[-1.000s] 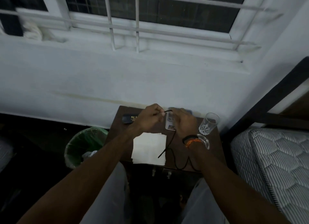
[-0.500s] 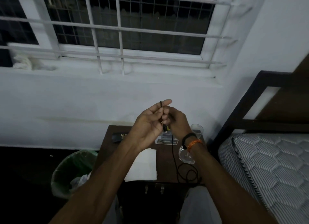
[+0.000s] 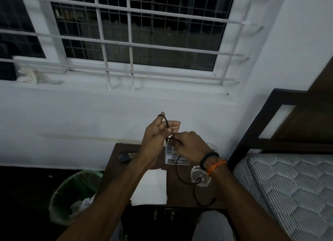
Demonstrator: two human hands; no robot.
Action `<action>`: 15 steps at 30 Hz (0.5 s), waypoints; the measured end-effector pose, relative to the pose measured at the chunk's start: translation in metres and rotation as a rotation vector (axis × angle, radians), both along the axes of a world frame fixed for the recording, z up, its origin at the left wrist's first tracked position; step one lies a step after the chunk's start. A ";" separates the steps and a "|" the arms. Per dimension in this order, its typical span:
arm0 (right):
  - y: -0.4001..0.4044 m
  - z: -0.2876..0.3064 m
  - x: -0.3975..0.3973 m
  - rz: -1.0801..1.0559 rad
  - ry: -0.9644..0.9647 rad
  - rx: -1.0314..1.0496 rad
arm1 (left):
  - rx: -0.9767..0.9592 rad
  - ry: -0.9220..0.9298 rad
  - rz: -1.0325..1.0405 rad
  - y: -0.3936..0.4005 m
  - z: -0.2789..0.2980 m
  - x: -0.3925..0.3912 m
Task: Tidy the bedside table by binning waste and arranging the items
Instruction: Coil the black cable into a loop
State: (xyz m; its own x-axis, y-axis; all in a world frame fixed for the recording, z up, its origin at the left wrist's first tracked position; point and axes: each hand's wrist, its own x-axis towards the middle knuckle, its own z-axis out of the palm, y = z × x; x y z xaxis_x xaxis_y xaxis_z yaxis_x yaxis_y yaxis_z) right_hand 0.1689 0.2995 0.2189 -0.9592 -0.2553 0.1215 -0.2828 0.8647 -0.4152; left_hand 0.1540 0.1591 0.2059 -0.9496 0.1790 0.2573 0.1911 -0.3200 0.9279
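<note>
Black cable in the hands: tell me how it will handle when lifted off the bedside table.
Likely floppy: the black cable sags in loose curves from the right hand. Probably light, since the left hand's fingers carry a loop. Its trailing end may snag the glass it crosses.

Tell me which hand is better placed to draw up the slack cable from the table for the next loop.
Probably the right hand: it pinches the black cable where it drops. The left hand carries the loop.

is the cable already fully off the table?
No, the black cable runs down from the right hand and its lower loop lies on the bedside table.
</note>
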 end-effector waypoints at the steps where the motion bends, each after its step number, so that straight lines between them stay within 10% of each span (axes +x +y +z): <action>1: 0.000 0.002 0.001 -0.007 0.012 0.012 | -0.042 0.021 0.018 -0.001 -0.001 0.000; 11: 0.008 0.032 0.006 -0.011 0.268 -0.045 | -0.684 0.296 -0.092 -0.024 -0.015 -0.004; 15: 0.006 0.035 0.005 -0.010 0.344 -0.084 | -0.645 0.280 -0.207 -0.028 -0.008 0.004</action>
